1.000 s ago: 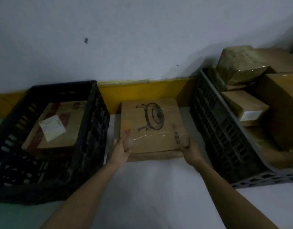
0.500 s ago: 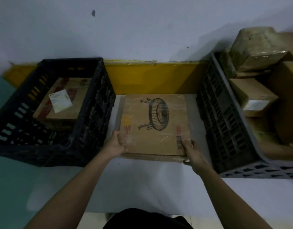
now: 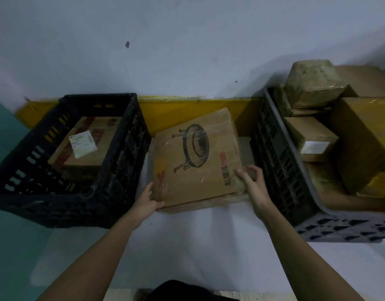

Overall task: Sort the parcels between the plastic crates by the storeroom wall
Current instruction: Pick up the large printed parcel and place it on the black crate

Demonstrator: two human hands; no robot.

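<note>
We see a flat brown cardboard parcel with a black round-fan drawing (image 3: 195, 157), wrapped in clear film, between the two crates by the white wall (image 3: 165, 51). It is tilted, rotated a bit, near edge toward us, far corner near the yellow skirting strip (image 3: 182, 109). Whether its underside touches the pale floor (image 3: 198, 246) we cannot tell.

Left hand (image 3: 147, 202) grasps the parcel's near left corner, fingers (image 3: 159, 205) curled under the edge. Right hand (image 3: 253, 185) grasps the near right corner, thumb on top, fingers (image 3: 255, 170) wrapped round the side. Both forearms reach in from the bottom of the frame.

Left of the parcel sits a black slotted plastic crate (image 3: 122, 181), its right wall just beside the parcel's left edge. Inside lies a brown cardboard box with red print (image 3: 89, 153), flat, with a white paper label (image 3: 82, 144) on top, skewed.

Right of the parcel sits a grey lattice plastic crate (image 3: 280, 166), stacked full. In it: a small brown box with a white label on its side (image 3: 311, 137), a tall brown carton (image 3: 361, 144) leaning to its right, and a greenish-grey film-wrapped bundle (image 3: 313, 83) on top at the back, touching the wall area. More brown cartons lie below; details too dark to tell.

A dark cloth shape (image 3: 187, 290) shows at the bottom centre. A teal floor patch (image 3: 4, 246) is at far left.
</note>
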